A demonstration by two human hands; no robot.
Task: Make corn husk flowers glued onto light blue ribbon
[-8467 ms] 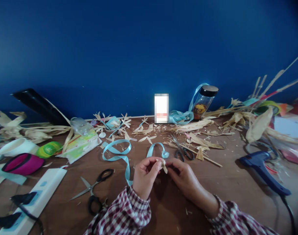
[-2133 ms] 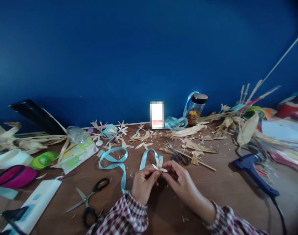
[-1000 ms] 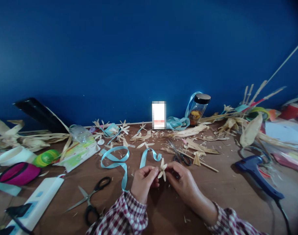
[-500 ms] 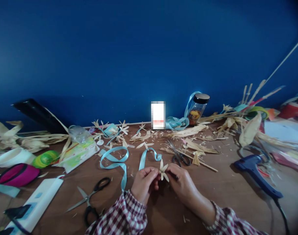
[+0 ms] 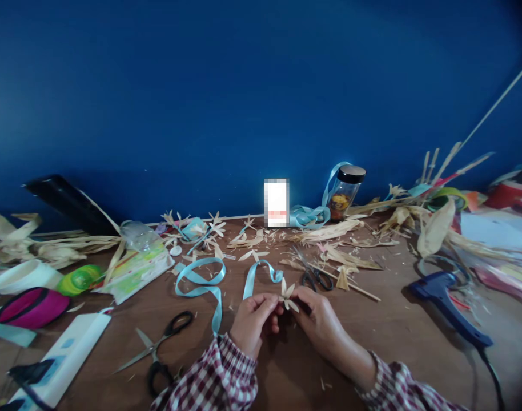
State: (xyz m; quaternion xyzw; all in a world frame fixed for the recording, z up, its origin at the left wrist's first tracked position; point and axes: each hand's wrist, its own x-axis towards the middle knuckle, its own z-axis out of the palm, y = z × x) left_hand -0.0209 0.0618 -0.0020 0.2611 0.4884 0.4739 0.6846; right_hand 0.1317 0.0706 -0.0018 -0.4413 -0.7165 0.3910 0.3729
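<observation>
Between my two hands is a small pale flower (image 5: 288,295) with narrow petals, looking like dried corn husk. My left hand (image 5: 255,319) pinches it from the left, thumb against curled fingers. From the other side, my right hand (image 5: 323,325) has its thumb and fingers closed on the flower's edge; its fingertips are partly hidden. A light blue ribbon (image 5: 218,308) curls on the table and runs behind my left hand and to its sleeve. Open scissors with black handles (image 5: 156,346) lie left of my left forearm.
A blue glue gun (image 5: 452,308) with a cord lies at the right. Smaller scissors (image 5: 314,275), husk scraps (image 5: 350,256) and a tilted jar (image 5: 346,191) lie beyond my hands. At the left are a white power strip (image 5: 72,354) and a magenta tape roll (image 5: 32,308).
The flower has tilted slightly between my fingers, its petals now leaning more to the right. Both hands stay almost in place, and the things on the table have not moved.
</observation>
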